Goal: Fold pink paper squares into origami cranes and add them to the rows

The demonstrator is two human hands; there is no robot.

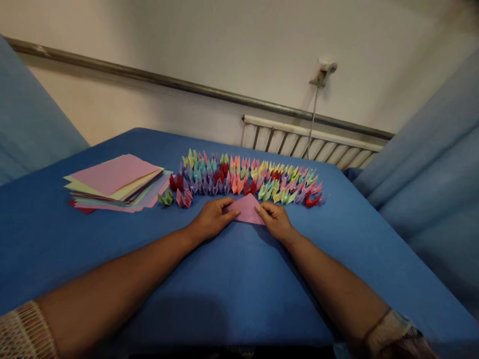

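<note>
A pink sheet of paper point(247, 209), folded into a triangle, lies on the blue table point(224, 289). My left hand point(214, 218) rests on its left corner with the fingers pressed together on the paper. My right hand point(275, 220) presses its right corner, fingers curled onto the fold. Just behind the paper stand rows of several small folded paper figures point(247, 177) in many colours.
A stack of coloured paper sheets point(118, 182) lies at the left of the table. Blue fabric hangs at both sides. Behind the table are a wall, a metal rail, a white railing point(310, 142) and a wall fitting with a cord point(322, 70).
</note>
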